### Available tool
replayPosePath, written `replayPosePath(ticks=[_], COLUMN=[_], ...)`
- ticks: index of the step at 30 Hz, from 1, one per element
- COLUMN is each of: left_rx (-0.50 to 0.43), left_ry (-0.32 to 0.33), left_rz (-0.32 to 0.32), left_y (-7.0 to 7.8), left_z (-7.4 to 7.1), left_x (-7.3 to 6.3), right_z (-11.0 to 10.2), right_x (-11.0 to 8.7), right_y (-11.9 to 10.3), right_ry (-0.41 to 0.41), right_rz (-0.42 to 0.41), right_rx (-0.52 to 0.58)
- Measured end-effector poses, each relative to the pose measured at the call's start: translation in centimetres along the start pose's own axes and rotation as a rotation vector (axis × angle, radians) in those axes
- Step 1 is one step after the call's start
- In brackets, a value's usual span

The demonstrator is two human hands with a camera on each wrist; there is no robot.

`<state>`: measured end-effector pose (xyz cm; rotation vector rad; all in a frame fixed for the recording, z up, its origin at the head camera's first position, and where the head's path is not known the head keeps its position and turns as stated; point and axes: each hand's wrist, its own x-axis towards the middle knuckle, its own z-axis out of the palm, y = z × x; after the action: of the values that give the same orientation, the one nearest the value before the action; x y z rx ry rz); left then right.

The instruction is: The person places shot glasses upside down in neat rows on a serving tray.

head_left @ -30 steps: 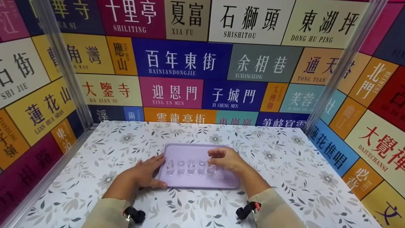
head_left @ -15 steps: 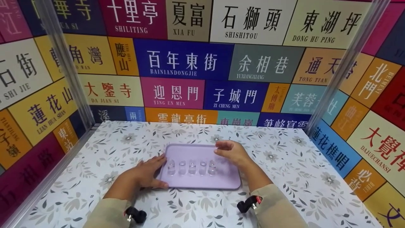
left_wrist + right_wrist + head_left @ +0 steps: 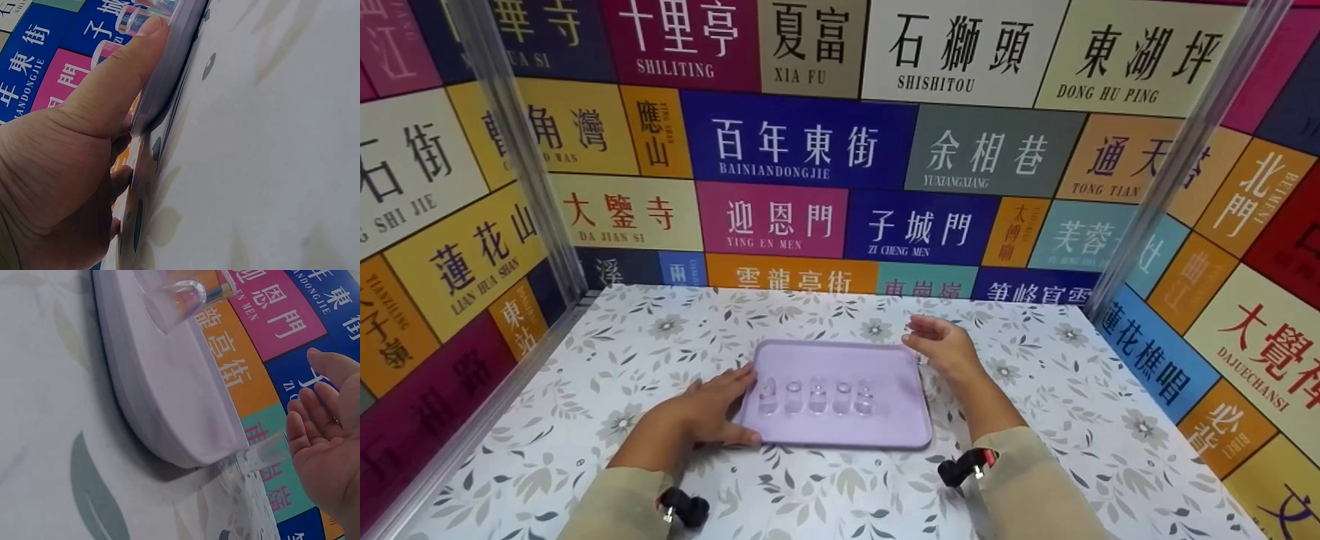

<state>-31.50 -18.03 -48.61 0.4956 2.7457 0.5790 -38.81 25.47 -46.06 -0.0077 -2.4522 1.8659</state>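
Several small clear cups stand in a row on a lilac tray [image 3: 840, 432]; the rightmost cup [image 3: 864, 398] is next to the tray's bare right part. My left hand [image 3: 706, 411] lies against the tray's left edge, its thumb [image 3: 126, 70] stretched along the near rim and the other fingers toward the far corner. Past the back right corner hovers my right hand [image 3: 949, 349], fingers loosely bent. In the right wrist view another clear cup [image 3: 264, 453] stands on the table beyond the tray, close to the little finger; whether they touch, I cannot tell.
A white leaf-patterned cloth [image 3: 660, 360] covers the table. Behind it rises a wall of coloured panels [image 3: 802, 142] with printed characters. Transparent posts [image 3: 540, 210] stand at both back corners.
My right hand has moved away from the rightmost cup, back and to the right, beyond the tray's corner. My left hand keeps its place at the tray's left edge.
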Motion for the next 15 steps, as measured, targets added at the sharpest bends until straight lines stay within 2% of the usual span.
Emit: replayPosePath(ticks=[4,11,15], left_rx=[-0.004,-0.006,0.000], left_ry=[0.000,0.006,0.005], left_rz=[-0.002,0.011,0.016], left_y=[0.0,0.2,0.0], left_z=[0.1,-0.2,0.0], left_x=[0.1,-0.1,0.0], right_z=[-0.8,-1.6,-1.8], right_x=[0.3,0.9,1.2], right_y=[0.2,1.1,1.9], right_ry=[0.042,0.087,0.086], right_rz=[0.029,0.044,0.069], right_rx=[0.054,0.016,0.032])
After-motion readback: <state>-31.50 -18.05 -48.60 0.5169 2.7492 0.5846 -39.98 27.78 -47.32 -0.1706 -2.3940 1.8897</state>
